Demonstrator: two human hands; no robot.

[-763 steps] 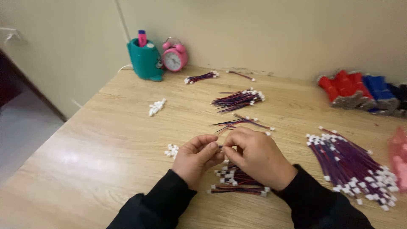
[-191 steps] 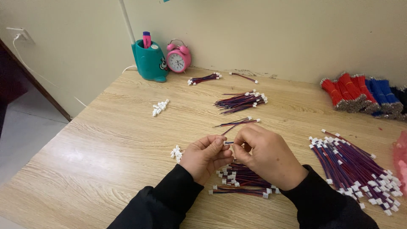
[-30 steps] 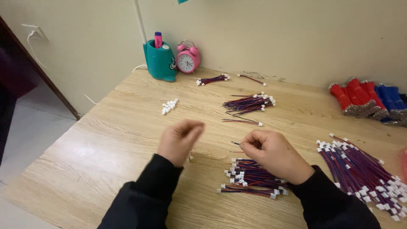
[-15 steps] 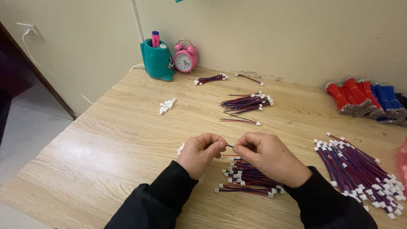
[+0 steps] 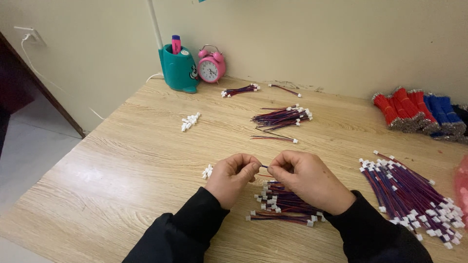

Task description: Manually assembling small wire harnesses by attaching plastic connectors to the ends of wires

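We have both hands together over the table (image 5: 122, 160), just above the near pile (image 5: 285, 207) of red-and-blue leads. Our left hand (image 5: 231, 178) is pinched shut on what looks like a small white plug, though the fingers hide most of it; our right hand (image 5: 307, 180) is closed on the end of a single lead (image 5: 263, 167), whose tip shows in the gap between the thumbs. A few loose plugs (image 5: 207, 171) lie just beside the left hand, and another small heap (image 5: 190, 121) sits farther up the table. We judge the work well underway: a big fan of plugged leads (image 5: 409, 195) lies to the right and smaller bundles (image 5: 282, 117) beyond, while the red and blue wire bunches (image 5: 419, 109) by the wall look untouched.
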